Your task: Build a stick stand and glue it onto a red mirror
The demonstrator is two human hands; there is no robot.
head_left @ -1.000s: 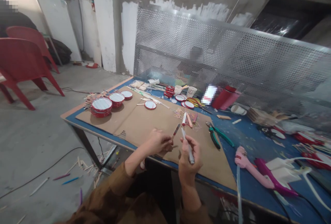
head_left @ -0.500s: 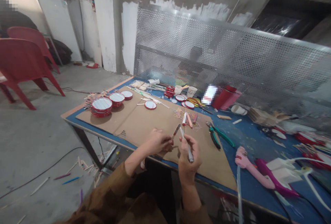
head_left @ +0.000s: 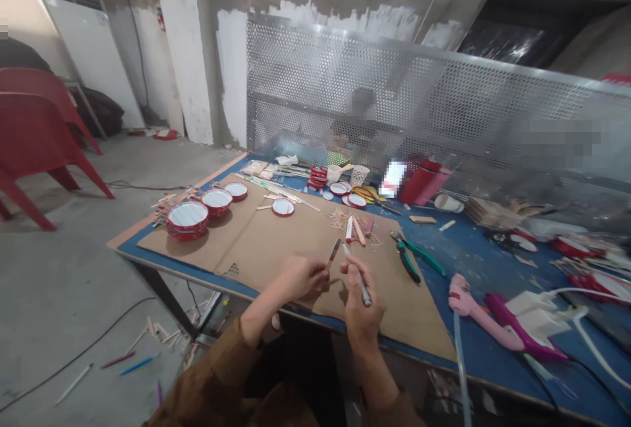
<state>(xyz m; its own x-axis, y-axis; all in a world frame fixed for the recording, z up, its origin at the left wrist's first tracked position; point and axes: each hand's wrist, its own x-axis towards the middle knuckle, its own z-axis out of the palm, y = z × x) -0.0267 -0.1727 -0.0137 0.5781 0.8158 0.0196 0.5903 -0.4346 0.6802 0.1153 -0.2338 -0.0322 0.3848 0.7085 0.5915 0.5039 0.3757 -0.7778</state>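
Note:
Over the front of a brown cardboard sheet point(head_left: 256, 233), my left hand point(head_left: 302, 277) pinches a thin flat wooden stick point(head_left: 334, 253) with dark and reddish bands at its upper part. Close to its right, my right hand point(head_left: 363, 312) grips a grey-white marker pen point(head_left: 365, 294) like a writing pen, tip pointing up toward the stick. Tip and stick look slightly apart. Beyond the hands lie a red-and-white marker point(head_left: 350, 230) and an orange-pink one point(head_left: 359, 232), beside loose coloured rubber bands point(head_left: 338, 218).
Small red-rimmed drums point(head_left: 187, 218) stand at the sheet's left, another point(head_left: 282, 207) farther in. On the right are green-handled pliers point(head_left: 424, 257), a pink glue gun point(head_left: 486, 322) and a purple power strip point(head_left: 539, 343) with cables. A perforated metal panel point(head_left: 315, 85) stands behind the table.
The view has turned slightly, so the surroundings sit farther left. Both hands keep their grips on stick and marker pen, with only small movement.

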